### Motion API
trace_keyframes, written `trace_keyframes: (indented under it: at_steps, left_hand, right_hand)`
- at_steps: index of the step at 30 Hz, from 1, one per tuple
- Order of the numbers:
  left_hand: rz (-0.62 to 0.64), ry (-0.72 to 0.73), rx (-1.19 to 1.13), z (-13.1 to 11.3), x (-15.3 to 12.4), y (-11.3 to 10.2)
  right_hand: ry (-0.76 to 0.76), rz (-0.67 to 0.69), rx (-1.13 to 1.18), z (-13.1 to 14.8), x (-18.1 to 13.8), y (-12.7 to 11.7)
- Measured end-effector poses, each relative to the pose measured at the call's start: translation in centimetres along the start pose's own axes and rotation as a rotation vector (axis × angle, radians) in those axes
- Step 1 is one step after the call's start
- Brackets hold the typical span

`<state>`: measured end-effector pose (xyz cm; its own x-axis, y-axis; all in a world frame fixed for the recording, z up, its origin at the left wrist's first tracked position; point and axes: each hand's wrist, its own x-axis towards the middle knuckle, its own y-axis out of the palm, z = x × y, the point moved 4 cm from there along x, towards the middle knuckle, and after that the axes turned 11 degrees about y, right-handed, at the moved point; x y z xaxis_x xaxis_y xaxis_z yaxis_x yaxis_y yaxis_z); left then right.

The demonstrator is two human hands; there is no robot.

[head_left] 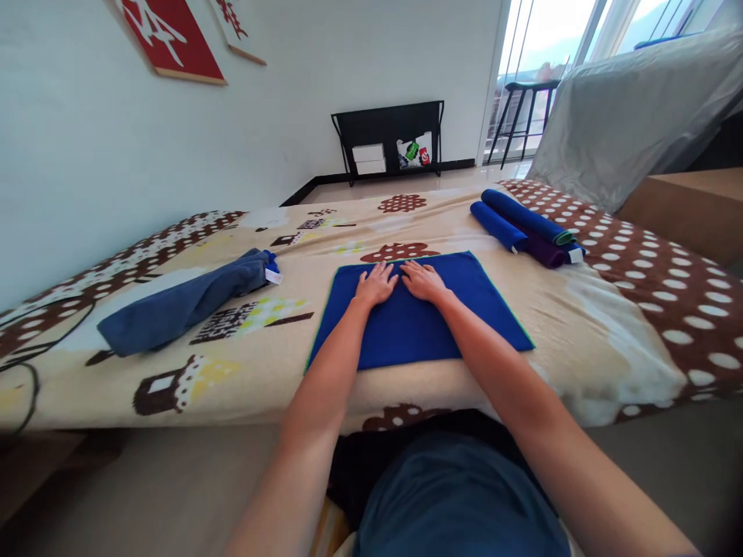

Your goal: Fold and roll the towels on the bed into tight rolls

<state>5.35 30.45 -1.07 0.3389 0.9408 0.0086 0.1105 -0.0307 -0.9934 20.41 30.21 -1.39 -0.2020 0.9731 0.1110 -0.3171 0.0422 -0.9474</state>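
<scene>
On blanket [592, 333], blue cloth [418, 336]: lay flat, green-edged.
Left hand [377, 284], right hand [424, 281]: lay spread.
Rack [383, 124]: held white boxes [370, 159].

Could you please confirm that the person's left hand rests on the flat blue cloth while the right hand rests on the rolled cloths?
Not quite: in the head view the right hand also rests on the flat blue cloth, beside the left hand. The rolled cloths lie apart, farther to the right. The left hand is as you said.

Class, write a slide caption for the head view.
Left hand and right hand rest on a blue cloth laid flat on a patterned blanket.
</scene>
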Motion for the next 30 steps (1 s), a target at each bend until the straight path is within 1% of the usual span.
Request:
trace_keyframes:
  at_steps: [2, 4, 6, 8, 10, 12, 14, 15, 17, 19, 22, 24, 26, 30]
  left_hand:
    - [-0.025, -0.091, 0.003, 3.2, -1.4, -0.4]
    - [-0.042, -0.182, 0.008, 6.4, -3.0, -1.0]
    - [-0.049, -0.233, 0.011, 8.7, -4.3, -1.5]
    - [-0.053, -0.255, 0.016, 9.7, -5.0, -1.8]
    - [-0.063, -0.283, 0.03, 9.5, -5.1, -2.1]
    - [-0.087, -0.327, 0.052, 8.4, -4.7, -2.5]
    - [-0.115, -0.344, 0.067, 6.4, -3.8, -2.9]
    - [-0.124, -0.331, 0.065, 5.1, -3.2, -3.0]
    - [-0.121, -0.257, 0.041, 2.2, -1.7, -2.8]
    - [-0.102, -0.149, 0.006, -0.9, -0.4, -2.1]
    - [-0.085, -0.016, -0.027, -4.5, 0.2, -0.5]
    - [-0.101, 0.022, -0.029, -5.7, -0.3, 0.4]
    - [-0.129, 0.032, -0.021, -6.2, -1.1, 1.0]
    - [-0.147, 0.052, -0.005, -6.9, -3.2, 1.0]
  right_hand:
    - [0.065, -0.003, -0.01, -3.4, -0.1, -0.8]
    - [0.159, -0.006, -0.028, -7.4, -0.4, -2.0]
    - [0.245, -0.009, -0.049, -10.9, -0.9, -3.1]
    - [0.302, -0.009, -0.068, -13.0, -1.4, -3.9]
    - [0.345, -0.016, -0.087, -13.5, -1.7, -4.2]
    - [0.386, -0.053, -0.11, -12.7, -1.7, -4.3]
    - [0.399, -0.107, -0.128, -10.7, -1.5, -4.1]
    - [0.385, -0.128, -0.131, -9.4, -1.4, -4.0]
    - [0.32, -0.138, -0.122, -6.4, -1.0, -3.3]
    - [0.24, -0.116, -0.102, -3.5, -0.8, -2.4]
    - [0.14, -0.075, -0.08, -0.5, -1.2, -0.9]
    - [0.102, -0.065, -0.073, 0.3, -1.8, -0.2]
    - [0.082, -0.064, -0.069, 0.4, -2.6, 0.0]
    - [0.049, -0.059, -0.065, 0.2, -4.3, -0.1]
